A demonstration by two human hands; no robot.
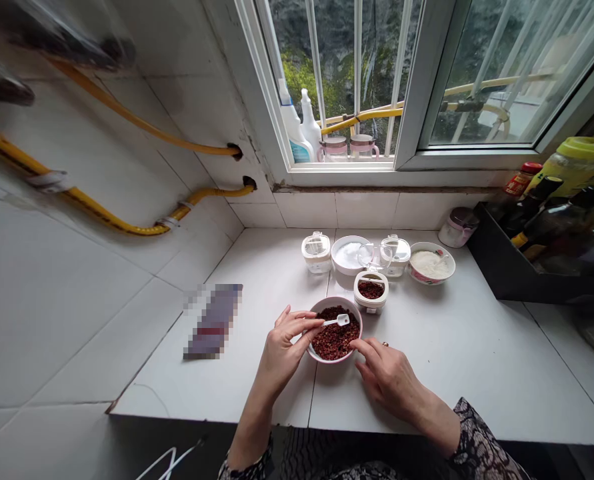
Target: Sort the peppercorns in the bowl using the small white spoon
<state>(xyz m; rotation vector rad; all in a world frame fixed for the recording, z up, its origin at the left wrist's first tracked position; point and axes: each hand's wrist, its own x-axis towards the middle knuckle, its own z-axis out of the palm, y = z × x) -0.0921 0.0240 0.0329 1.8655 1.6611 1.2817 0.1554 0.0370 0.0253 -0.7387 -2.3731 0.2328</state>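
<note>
Nearmost, right hand (384,373): loosely curled, thumb and fingers parted, nothing visibly held; the index fingertip lies at the bowl's right rim, though whether it presses there cannot be told.
Left hand (289,343): thumb and fingers pinched together on the handle of a white measuring spoon (343,320), wrist to the left of the bowl.
Spoon handling: best kept low and level over the bowl, so that spilled grains would fall back inside; a fingertip on the rim would steady the bowl. Whether the scoop carries anything is too small to tell.
Peppercorns (333,347): in the white bowl (361,328), beneath the spoon; dark reddish-brown, small, dry-looking, with blackish specks, probably Sichuan pepper.
Seasoning jar (371,291): just beyond the bowl, to the right; cream-collared, upright, similar dark red grains inside, clear lid apparently raised.
Rear row, left to right: lidded jar (317,255), bowl of white granules (347,255), second clear jar (395,257), flower-patterned bowl of off-white powder (431,265).
</note>
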